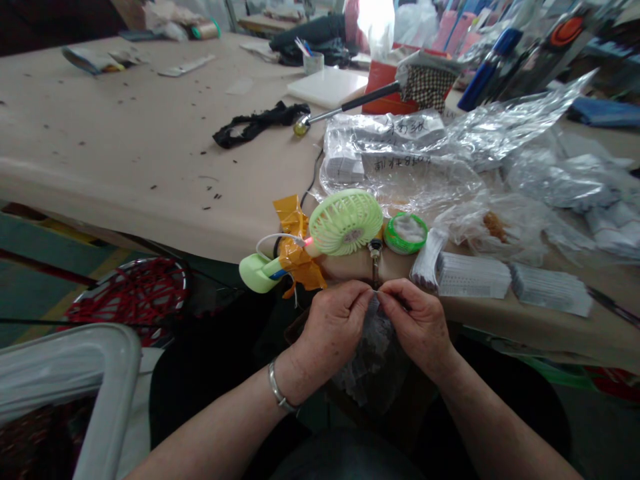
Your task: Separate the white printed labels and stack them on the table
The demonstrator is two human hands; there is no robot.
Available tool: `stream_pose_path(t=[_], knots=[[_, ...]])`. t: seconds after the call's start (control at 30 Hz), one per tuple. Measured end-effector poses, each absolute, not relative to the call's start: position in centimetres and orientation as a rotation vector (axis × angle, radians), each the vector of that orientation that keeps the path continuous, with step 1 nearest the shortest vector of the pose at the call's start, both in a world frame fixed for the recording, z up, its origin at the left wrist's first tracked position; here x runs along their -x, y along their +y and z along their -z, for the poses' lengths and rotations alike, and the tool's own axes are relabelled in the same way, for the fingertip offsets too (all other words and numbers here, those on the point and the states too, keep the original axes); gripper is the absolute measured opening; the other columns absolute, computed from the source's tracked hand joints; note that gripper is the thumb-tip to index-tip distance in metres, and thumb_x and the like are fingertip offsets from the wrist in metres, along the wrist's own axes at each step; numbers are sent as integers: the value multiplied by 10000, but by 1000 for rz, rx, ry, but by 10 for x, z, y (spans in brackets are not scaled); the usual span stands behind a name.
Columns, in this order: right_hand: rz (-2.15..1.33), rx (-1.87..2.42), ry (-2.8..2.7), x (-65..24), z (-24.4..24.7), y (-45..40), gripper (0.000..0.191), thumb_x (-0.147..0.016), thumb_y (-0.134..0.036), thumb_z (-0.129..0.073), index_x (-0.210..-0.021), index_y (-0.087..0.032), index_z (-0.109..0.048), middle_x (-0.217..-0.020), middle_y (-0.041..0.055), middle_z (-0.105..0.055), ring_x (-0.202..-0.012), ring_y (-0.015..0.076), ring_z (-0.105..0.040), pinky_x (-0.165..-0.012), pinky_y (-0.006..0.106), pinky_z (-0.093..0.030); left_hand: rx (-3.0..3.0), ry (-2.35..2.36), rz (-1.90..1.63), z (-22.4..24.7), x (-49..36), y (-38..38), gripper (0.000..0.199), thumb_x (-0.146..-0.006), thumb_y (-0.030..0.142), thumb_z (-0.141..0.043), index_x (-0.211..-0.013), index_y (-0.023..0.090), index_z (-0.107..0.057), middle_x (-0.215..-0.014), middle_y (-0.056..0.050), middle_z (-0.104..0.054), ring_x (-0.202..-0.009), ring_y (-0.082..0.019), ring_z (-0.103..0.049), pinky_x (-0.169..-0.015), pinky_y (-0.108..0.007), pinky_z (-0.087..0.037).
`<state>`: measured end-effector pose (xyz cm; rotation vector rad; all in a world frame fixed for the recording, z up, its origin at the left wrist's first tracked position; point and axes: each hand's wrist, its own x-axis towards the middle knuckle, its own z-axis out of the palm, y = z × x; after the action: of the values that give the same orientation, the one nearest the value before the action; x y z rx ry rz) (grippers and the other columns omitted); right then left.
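Note:
Close together at the table's front edge, my left hand [336, 321] and my right hand [417, 325] each pinch thumb against finger. A small pale bit shows between the fingertips, too small to name. Just beyond them a thin metal rod with a dark fitting [375, 250] points toward me from the table edge. Below the hands hangs a crumpled clear plastic bag [373, 367]. Left of the rod is a light green hand fan [345, 223], fastened with orange-brown tape [300, 260]. A green-rimmed tub [406, 233] with white fluffy material stands to the right.
Stacks of printed white labels [473, 275] lie along the right front edge. Clear plastic bags [400, 177] spread behind them. A long-handled tool [345, 107] and black cloth strip [260, 125] lie farther back. At lower left are a white plastic bin [127, 360] and a red-strapped stool [130, 297].

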<state>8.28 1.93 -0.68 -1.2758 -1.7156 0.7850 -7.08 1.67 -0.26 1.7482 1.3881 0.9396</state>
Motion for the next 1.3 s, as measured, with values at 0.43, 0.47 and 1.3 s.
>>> stream_pose_path(t=[0.43, 0.47, 1.3], knots=[[-789, 1345, -1735, -97, 8, -4, 105, -858, -259, -607, -953, -220, -629, -781, -10, -684, -684, 130, -638, -642, 222, -502, -1716, 1377, -897, -2, 75, 7, 241, -901, 265, -488, -779, 196, -685, -684, 3, -657, -625, -113, -580, -608, -208, -411], [-715, 1349, -1793, -104, 6, -9, 64, -863, -241, -599, -919, -224, -625, -759, -14, -675, -661, 126, -631, -626, 221, -497, -1707, 1378, -878, 0, 76, 5, 239, -897, 262, -492, -778, 198, -690, -683, 0, -665, -622, -117, -585, -608, -210, -418], [207, 1295, -1899, -151, 7, -2, 66, -807, -173, -677, -792, -226, -641, -743, 13, -607, -770, 182, -561, -764, 365, -443, -983, 1034, -710, -5, 23, 1, 172, -825, 284, -588, -852, 143, -684, -751, -33, -670, -701, -134, -601, -666, -244, -477]])
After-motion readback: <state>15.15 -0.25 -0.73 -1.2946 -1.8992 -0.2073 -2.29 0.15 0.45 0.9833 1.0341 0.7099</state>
